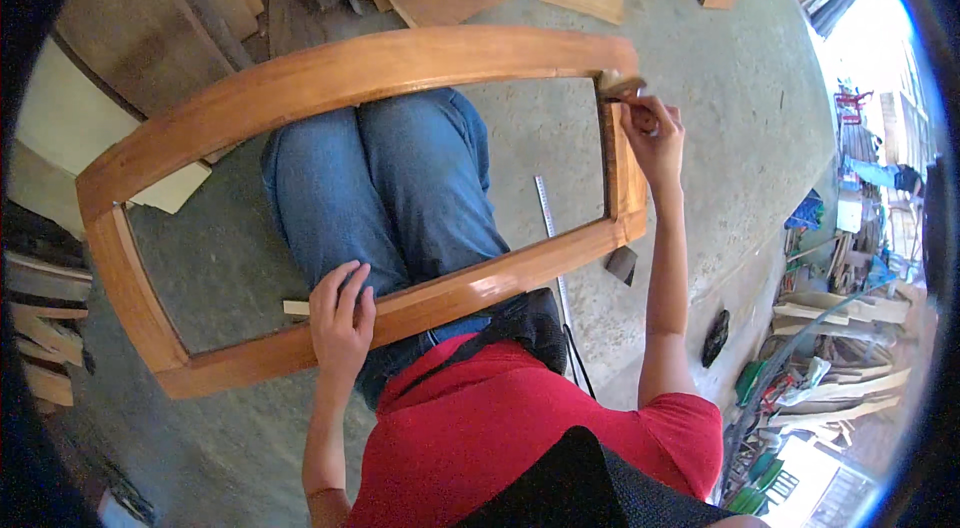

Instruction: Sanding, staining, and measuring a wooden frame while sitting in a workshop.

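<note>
Black flap [590, 488] nearest lens. Right grip [655, 123] pinches blurred tool [626, 87] at frame's [380, 61] far-right corner. Left grip [342, 318] at near edge, fingers loosely curled; can't tell if clasping.

A frame [360, 56] spans the person's legs [350, 193], left hand [343, 318] on its near rail [475, 286], right hand [654, 136] at its far right corner, boards [140, 13] beyond and leftward, timber [845, 313] farther right across the floor [740, 148].
</note>
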The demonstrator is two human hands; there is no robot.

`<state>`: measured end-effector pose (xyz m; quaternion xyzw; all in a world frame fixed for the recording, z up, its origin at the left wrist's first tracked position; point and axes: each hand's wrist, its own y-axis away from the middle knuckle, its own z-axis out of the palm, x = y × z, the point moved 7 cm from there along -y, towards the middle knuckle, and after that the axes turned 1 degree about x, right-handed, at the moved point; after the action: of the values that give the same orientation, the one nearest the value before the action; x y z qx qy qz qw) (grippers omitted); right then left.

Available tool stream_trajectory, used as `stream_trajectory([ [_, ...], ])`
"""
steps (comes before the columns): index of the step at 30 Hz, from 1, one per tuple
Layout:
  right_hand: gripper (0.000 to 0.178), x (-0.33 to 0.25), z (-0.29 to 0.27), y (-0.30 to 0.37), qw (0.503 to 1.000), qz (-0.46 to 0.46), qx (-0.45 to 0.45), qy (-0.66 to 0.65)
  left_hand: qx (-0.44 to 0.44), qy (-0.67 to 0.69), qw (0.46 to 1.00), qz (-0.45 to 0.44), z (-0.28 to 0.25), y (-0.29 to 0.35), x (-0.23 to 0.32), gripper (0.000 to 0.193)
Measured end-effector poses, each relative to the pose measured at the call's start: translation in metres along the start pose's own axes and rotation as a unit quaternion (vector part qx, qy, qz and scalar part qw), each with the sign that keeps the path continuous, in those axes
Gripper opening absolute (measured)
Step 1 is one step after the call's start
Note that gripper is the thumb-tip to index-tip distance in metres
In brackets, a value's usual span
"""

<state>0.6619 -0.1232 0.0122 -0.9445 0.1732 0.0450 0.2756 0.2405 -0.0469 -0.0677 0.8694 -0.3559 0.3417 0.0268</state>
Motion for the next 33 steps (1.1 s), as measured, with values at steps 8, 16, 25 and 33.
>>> stream_trajectory([
  [8,0.017,0.006,-0.016,0.023,0.987,0.13,-0.02,-0.089,-0.006,0.009,1.0,-0.017,0.003,0.0,-0.005,0.026],
  [16,0.017,-0.01,-0.034,0.051,0.989,0.105,-0.083,-0.057,-0.003,0.045,0.999,-0.024,0.003,0.0,-0.007,0.024],
  [25,0.014,0.002,-0.036,0.125,0.917,0.268,-0.293,-0.042,-0.001,0.027,1.0,-0.009,0.002,-0.005,-0.006,0.023],
  [33,0.009,-0.043,0.003,0.109,0.928,0.126,-0.338,-0.093,-0.004,0.028,0.999,-0.018,0.003,-0.002,-0.006,0.022],
])
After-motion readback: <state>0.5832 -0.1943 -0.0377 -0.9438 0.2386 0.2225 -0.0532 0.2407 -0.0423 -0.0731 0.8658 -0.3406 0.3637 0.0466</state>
